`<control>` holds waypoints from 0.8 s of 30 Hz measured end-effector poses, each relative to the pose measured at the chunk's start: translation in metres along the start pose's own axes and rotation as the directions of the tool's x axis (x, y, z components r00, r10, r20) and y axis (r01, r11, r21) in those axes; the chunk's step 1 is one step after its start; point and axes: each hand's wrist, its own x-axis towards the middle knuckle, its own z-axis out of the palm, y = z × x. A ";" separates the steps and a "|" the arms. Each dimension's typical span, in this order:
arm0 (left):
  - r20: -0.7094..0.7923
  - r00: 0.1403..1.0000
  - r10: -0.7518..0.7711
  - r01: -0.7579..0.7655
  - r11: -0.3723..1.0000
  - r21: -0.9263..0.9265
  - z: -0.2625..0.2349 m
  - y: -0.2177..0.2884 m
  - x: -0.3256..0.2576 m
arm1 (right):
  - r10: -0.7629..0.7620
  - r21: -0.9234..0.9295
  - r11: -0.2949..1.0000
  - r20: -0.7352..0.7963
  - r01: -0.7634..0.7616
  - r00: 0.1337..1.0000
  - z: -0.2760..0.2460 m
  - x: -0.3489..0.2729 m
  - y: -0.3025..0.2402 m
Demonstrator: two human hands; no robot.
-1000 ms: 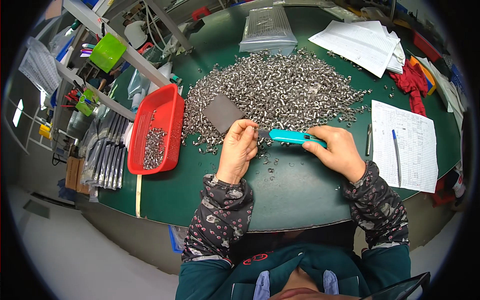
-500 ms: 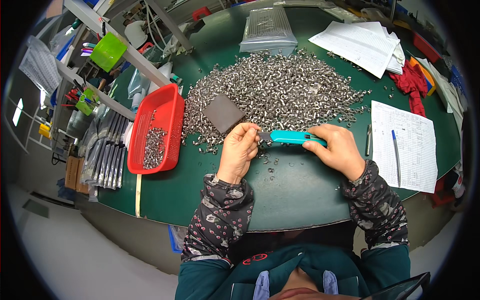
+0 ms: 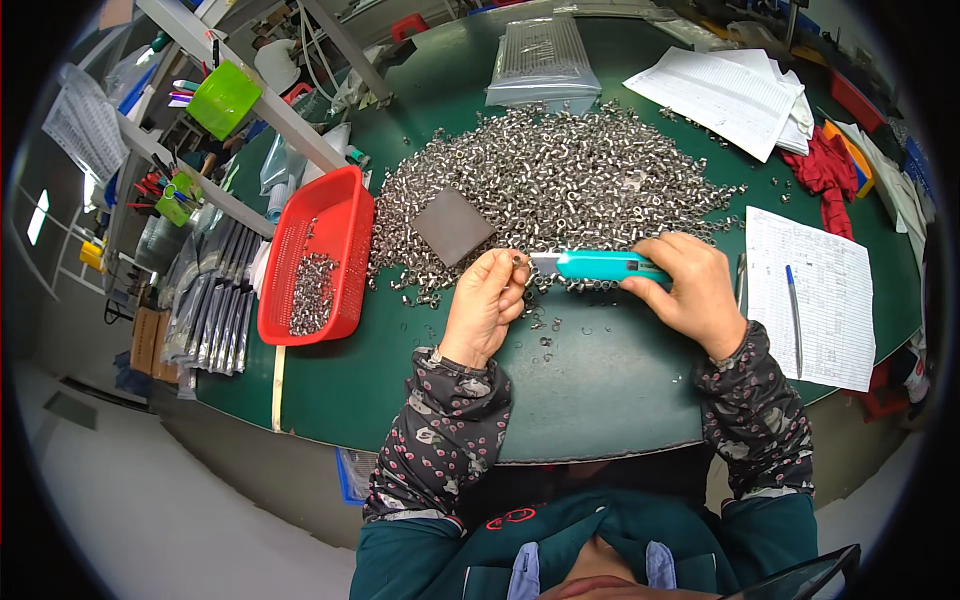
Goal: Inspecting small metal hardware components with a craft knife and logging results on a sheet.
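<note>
My left hand (image 3: pixel 484 305) is closed in a pinch on a small metal ring (image 3: pixel 518 261) between thumb and fingertips. My right hand (image 3: pixel 690 287) grips a teal utility knife (image 3: pixel 605 265). Its blade points left and its tip is right by the ring; whether the two touch, I cannot tell. Beyond both hands spreads a wide heap of small shiny metal rings (image 3: pixel 570 165). A dark grey square block (image 3: pixel 453 227) lies on the heap's left part, just past my left hand. A few loose rings and thin scraps (image 3: pixel 545 342) lie on the green table (image 3: pixel 600 400) below the knife.
At the left stands a red plastic basket (image 3: pixel 360 270) with some rings inside. Printed sheets with a pen (image 3: pixel 794 320) lie at the right. More papers (image 3: pixel 715 95), a red cloth (image 3: pixel 825 180) and a clear bag (image 3: pixel 543 65) are farther back. A metal post (image 3: pixel 255 100) rises at the left.
The knife has turned so its blade shows broader and flatter beside the ring. My right hand has shifted slightly right and up; my left hand still pinches the ring.
</note>
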 end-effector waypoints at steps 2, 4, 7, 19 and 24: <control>0.008 1.000 0.000 0.000 1.000 -0.028 -0.001 0.001 0.001 | 0.006 -0.002 1.000 0.117 -0.006 0.993 -0.009 0.002 0.000; 0.008 1.000 0.002 -0.001 0.999 -0.045 -0.001 0.001 0.002 | -0.005 0.057 0.998 0.129 -0.003 0.992 -0.013 0.003 0.000; 0.006 1.000 0.012 -0.011 0.997 -0.071 -0.001 0.001 0.002 | -0.007 0.012 1.000 0.265 0.004 0.964 -0.022 0.002 0.003; 0.019 0.999 0.036 -0.034 0.996 -0.084 0.001 0.003 0.002 | -0.033 0.000 0.999 0.314 0.035 0.949 -0.036 0.003 0.004; 0.029 0.998 0.051 -0.049 0.998 -0.050 -0.001 0.002 0.001 | 0.053 -0.038 0.998 0.390 -0.041 0.919 -0.032 0.001 0.003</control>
